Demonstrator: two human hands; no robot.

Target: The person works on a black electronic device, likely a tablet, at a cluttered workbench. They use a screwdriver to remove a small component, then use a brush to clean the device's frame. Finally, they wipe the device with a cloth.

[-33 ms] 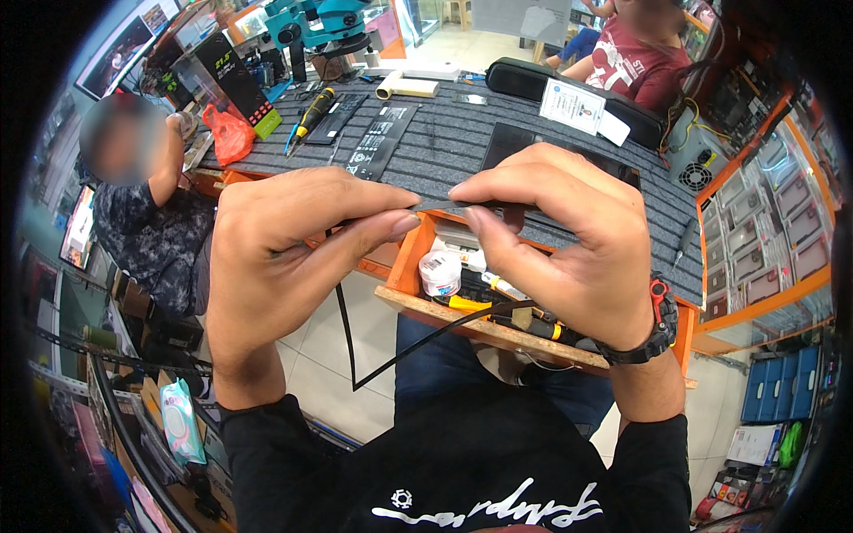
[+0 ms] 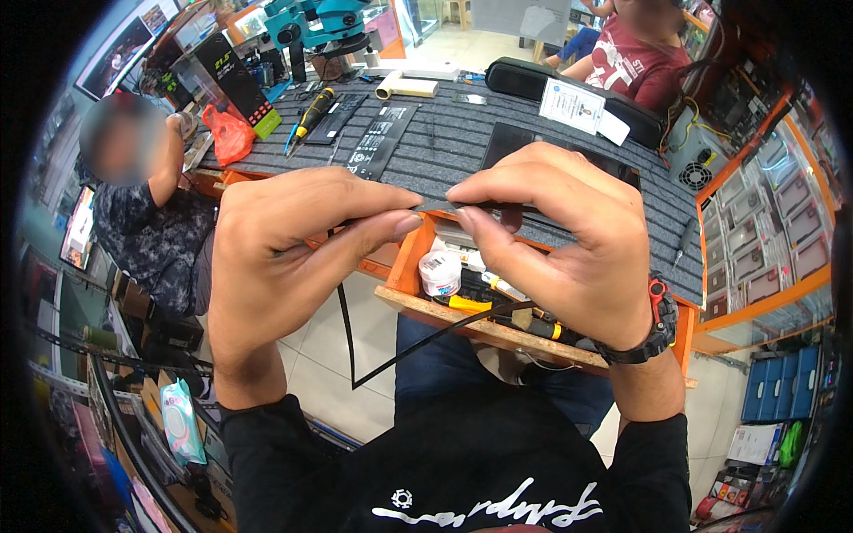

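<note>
Above the front edge of the desk, my left hand (image 2: 293,235) and my right hand (image 2: 573,235) face each other, fingertips a short gap apart. Each is pinched closed, thumb against forefinger. A thin black cable (image 2: 413,345) runs from beneath my left hand, drops to a sharp bend over the floor, and rises toward my right hand. The parts of the cable inside the fingers are mostly hidden, and what lies at the fingertips is too small to make out. Below my right hand an open wooden drawer (image 2: 471,327) holds a white jar (image 2: 440,272) and yellow-and-black tools.
On the grey ribbed mat (image 2: 444,138) lie a flat black battery (image 2: 380,142), a yellow-and-black screwdriver (image 2: 314,114) and a dark flat panel (image 2: 515,142). A teal microscope (image 2: 315,27) stands behind. One person (image 2: 147,204) sits at left, another (image 2: 635,58) beyond the desk.
My right thumb and fingertips have shifted very slightly left toward my left hand. Otherwise the scene looks the same.
</note>
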